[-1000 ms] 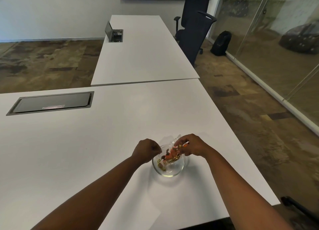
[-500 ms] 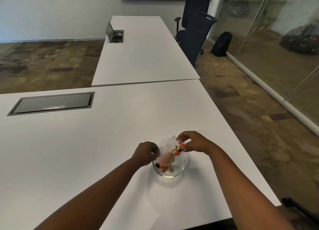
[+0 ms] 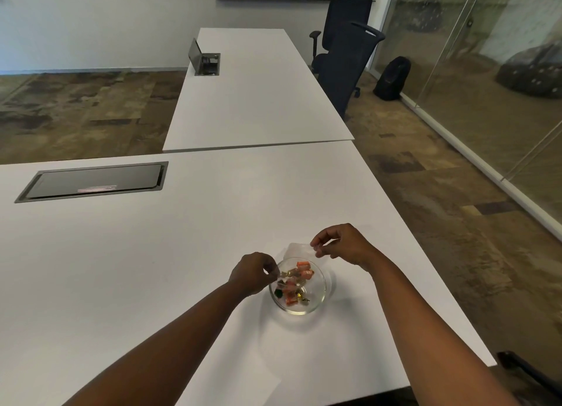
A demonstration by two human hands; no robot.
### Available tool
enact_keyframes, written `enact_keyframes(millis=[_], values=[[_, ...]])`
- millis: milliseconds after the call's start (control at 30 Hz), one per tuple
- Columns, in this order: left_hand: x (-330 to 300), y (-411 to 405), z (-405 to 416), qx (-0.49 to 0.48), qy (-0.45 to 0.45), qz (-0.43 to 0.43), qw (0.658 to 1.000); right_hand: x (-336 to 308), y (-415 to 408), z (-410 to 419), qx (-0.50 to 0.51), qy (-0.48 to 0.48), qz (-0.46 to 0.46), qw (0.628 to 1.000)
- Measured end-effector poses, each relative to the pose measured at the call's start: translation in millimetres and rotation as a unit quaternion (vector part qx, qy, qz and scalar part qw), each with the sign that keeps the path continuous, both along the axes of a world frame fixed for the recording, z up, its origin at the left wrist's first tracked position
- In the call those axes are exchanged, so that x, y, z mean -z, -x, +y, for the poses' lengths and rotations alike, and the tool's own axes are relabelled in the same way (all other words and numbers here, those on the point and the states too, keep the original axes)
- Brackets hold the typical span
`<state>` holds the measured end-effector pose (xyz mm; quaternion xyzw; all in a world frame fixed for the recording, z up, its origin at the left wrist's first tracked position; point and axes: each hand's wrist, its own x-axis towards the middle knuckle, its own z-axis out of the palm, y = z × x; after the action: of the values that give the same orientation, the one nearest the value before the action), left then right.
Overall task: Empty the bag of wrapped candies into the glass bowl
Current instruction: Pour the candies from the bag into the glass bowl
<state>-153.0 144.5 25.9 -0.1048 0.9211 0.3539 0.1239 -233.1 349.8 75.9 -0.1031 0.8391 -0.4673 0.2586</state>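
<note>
Candies [image 3: 296,285] dropped into bowl [image 3: 319,299]; bag [image 3: 296,250] lifted.

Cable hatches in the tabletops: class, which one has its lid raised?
The small far hatch on the far table: its lid stands tilted up. The wide near hatch lies shut, flush.

I'm in an office mtg room: long white tables [image 3: 258,101] w/ cable hatches [image 3: 91,182], desk chairs [image 3: 346,55], glass partition [image 3: 486,86].

I see a clear glass bowl [image 3: 316,299], shiny wrapped candies [image 3: 296,284], a thin clear plastic bag [image 3: 299,249], a smooth matt white table [image 3: 152,253].
</note>
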Motion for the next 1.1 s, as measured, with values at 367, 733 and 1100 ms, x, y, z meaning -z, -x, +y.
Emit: enact_keyframes(millis=[367,733,1100], values=[[-2.7,0.6,-4.5,0.007,-0.004,-0.004,1.0,-8.0,0.6,-8.9,-0.007,0.054,-0.018,0.998],[-17.8,-2.9,-9.9,-0.062,-0.243,0.038,0.967,-14.1,-0.6,-27.5,0.033,0.117,0.004,0.993],[15.4,-57.4,-51.0,-0.294,-0.308,-0.124,0.897,38.7,-17.9,-18.2,0.15,-0.086,-0.14,0.975]])
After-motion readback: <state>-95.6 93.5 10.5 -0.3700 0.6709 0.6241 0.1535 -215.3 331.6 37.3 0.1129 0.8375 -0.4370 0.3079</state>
